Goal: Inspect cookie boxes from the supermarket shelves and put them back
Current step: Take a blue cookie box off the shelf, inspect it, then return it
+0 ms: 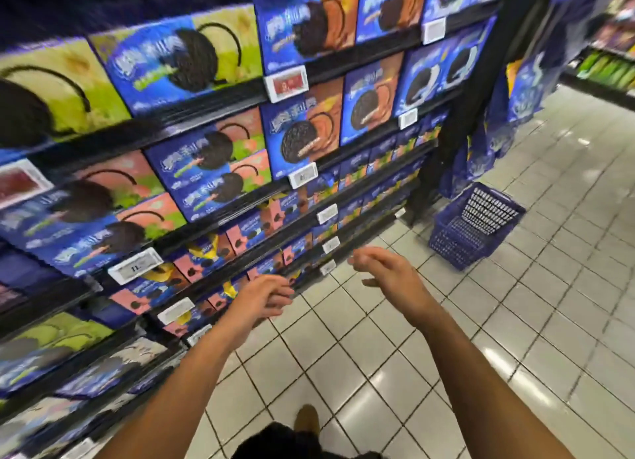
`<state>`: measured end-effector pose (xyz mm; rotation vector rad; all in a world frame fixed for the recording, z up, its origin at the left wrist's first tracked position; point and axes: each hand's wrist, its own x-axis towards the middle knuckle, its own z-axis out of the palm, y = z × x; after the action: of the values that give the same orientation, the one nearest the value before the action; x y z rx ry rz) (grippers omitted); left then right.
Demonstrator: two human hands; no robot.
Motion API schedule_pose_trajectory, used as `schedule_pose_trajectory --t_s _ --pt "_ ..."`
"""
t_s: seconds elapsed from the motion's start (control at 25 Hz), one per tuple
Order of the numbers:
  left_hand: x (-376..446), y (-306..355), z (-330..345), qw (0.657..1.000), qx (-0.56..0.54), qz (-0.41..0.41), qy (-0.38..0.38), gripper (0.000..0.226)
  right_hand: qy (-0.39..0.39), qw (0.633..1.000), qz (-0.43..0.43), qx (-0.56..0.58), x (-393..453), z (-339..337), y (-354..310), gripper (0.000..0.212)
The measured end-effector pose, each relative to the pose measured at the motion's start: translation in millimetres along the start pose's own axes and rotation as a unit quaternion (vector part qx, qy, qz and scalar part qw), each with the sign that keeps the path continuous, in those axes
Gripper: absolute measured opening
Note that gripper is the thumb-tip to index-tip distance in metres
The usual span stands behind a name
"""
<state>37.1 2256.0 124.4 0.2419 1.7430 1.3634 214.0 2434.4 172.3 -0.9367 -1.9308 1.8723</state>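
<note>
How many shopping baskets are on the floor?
1. The blue shopping basket sits tilted on the tiled floor at the end of the cookie shelves. Others may be hidden out of view.

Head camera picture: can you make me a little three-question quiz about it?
1. True or false: the left hand grips a blue cardboard cookie box.
2. What stands on the white tiled floor past the shelves? A) blue plastic shopping basket B) red trolley C) ladder
3. Fill in: both hands are ____.

Key: 1 false, both it and the right hand hold nothing. 2 A. 3 empty.
</note>
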Motion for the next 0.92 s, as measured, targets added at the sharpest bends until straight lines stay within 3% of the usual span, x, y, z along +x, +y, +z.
schedule_pose_trajectory --t_s 0.12,0.2,0.36,0.52,0.68,0.92 --pt "10 96 29 0.991 -0.01 0.13 -0.005 0.028 -0.023 0.995 -0.087 0.041 44 -27 -67 0.021" --pt "12 147 39 0.977 -0.078 0.195 -0.036 0.032 -0.049 0.986 -0.135 0.081 71 -44 -103 0.025" --pt "8 227 43 0.924 -0.249 0.284 -0.058 0.052 -0.127 0.948 -0.149 0.252 123 -77 -172 0.045" --pt "-8 292 42 0.88 -0.29 0.377 0.017 0.063 -0.191 0.913 -0.148 0.33 167 -110 -242 0.058" --pt "-32 327 25 0.832 -0.307 0.454 0.091 0.074 -0.221 0.882 -0.17 0.381 203 -136 -295 0.056" --pt "-57 357 20 0.805 -0.294 0.493 0.15 0.068 -0.279 0.864 -0.207 0.364 232 -139 -349 0.061"
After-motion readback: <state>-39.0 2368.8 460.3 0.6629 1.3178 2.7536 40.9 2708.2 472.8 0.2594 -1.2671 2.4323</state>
